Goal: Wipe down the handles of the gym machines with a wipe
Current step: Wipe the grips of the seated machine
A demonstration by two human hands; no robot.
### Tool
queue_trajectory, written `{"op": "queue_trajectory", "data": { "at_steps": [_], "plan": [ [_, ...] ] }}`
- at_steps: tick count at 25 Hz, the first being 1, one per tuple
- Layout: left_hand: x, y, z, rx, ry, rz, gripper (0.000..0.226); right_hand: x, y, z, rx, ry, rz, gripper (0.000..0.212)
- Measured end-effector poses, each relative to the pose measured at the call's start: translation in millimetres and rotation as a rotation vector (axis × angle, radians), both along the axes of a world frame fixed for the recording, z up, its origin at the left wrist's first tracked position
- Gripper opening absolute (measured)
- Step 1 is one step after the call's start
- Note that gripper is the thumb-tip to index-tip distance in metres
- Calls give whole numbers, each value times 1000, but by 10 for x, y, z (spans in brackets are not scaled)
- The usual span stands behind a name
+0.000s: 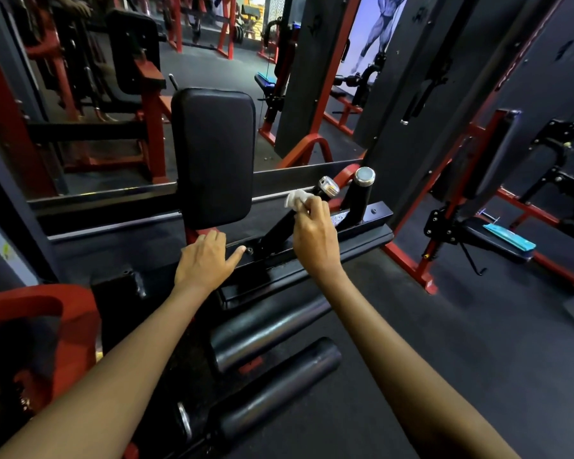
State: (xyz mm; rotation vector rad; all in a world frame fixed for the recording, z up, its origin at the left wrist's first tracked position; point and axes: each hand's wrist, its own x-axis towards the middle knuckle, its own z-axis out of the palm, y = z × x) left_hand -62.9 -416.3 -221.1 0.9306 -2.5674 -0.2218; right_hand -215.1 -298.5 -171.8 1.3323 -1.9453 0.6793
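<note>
My right hand [315, 233] pinched the wipe [296, 198] against the near handle [280, 226]; my left hand [204, 258] rested, fingers relaxed, on the frame [312, 256] below the pad [214, 154].

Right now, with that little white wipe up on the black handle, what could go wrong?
The wipe is small and bunched in the right hand, so it may miss parts of the near handle, especially its metal end cap. The second handle stands close beside, so knuckles might knock it. The left hand rests bare on the machine's black bar, possibly picking up grime.
</note>
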Motion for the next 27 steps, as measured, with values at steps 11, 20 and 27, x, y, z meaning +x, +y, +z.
{"op": "queue_trajectory", "data": {
  "at_steps": [11, 20, 27],
  "plan": [
    [1, 9, 27, -25, -34, -21, 43, 109, 64, 21, 195, -69, 14, 24],
    [29, 226, -182, -213, -80, 94, 61, -108, 59, 308, -1, -3, -109, 25],
    [35, 227, -179, -248, -151, 100, 82, 76, 89, 95, 154, -155, 33, 34]
  ]
}}
